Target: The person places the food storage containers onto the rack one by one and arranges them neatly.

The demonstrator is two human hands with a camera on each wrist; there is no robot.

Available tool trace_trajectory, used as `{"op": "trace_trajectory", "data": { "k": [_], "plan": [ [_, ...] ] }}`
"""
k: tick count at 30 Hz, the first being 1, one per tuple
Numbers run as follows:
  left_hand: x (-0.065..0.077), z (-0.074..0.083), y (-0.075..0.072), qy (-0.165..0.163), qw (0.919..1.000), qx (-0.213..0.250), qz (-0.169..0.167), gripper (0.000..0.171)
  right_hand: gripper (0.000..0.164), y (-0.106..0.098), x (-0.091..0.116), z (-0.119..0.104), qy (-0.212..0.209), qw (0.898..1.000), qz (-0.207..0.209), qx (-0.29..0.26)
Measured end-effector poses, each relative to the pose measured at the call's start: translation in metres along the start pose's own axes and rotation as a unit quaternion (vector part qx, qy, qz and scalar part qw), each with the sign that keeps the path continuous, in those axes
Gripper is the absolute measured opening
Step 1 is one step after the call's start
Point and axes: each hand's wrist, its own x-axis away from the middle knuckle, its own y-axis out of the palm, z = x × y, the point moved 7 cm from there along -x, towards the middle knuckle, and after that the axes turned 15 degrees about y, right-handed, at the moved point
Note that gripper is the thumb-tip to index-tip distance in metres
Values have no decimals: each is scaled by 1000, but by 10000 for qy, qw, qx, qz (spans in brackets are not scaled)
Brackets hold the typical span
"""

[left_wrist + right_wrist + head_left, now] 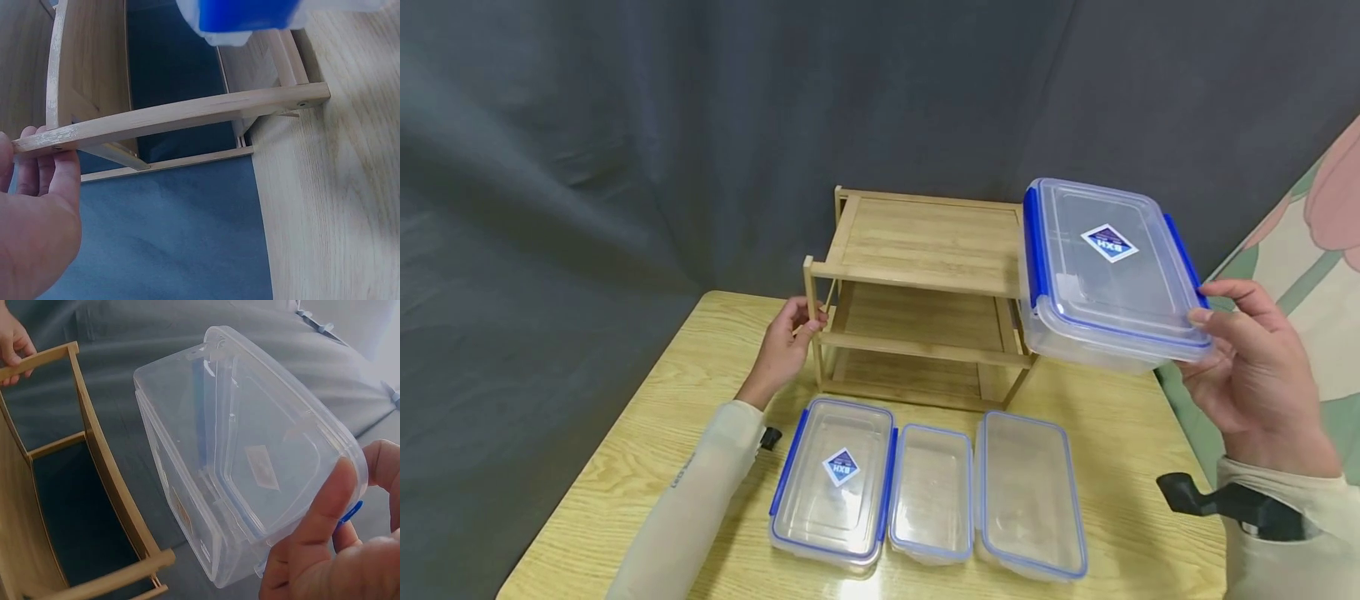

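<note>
My left hand [786,346] grips the front left post of a wooden shelf rack [925,242], thumb and fingers around it. In the left wrist view the fingers [62,175] curl about the pale wooden post [187,119]. Up at the right, my right hand [1262,367] holds a clear food container [1120,292] with blue clips and a diamond sticker on its lid. It hangs tilted beside the rack's top shelf, pinched at its right edge. The right wrist view shows the thumb [325,506] on the container's clear rim [300,387].
On the table [647,475] before the rack stand a blue-clipped container [831,517], a small container [931,492] and a larger container [1030,492], side by side. A dark curtain [700,125] hangs behind. At right is a flower-patterned cloth [1315,333].
</note>
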Motion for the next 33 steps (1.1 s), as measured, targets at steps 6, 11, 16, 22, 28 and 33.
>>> {"op": "trace_trajectory", "data": {
  "k": [6,11,16,22,28,33],
  "plan": [
    [0,0,-3,-32,9999,-130,-5,26,26,17,-14,9,160,9998,-13,-88],
    [0,1,-7,-19,9999,-96,31,27,24,30,-28,14,283,9995,4,-120],
    [-2,-1,-8,13,9999,-67,87,26,23,43,-43,20,409,9991,140,-15],
    [-1,1,-7,-113,9998,-78,126,27,20,60,-58,33,495,9975,323,379],
    [3,-1,-3,-138,9997,101,164,32,19,73,-70,46,626,9961,325,522],
    [4,1,-2,-64,9992,236,313,31,18,83,-84,57,852,9930,452,688]
  ]
}}
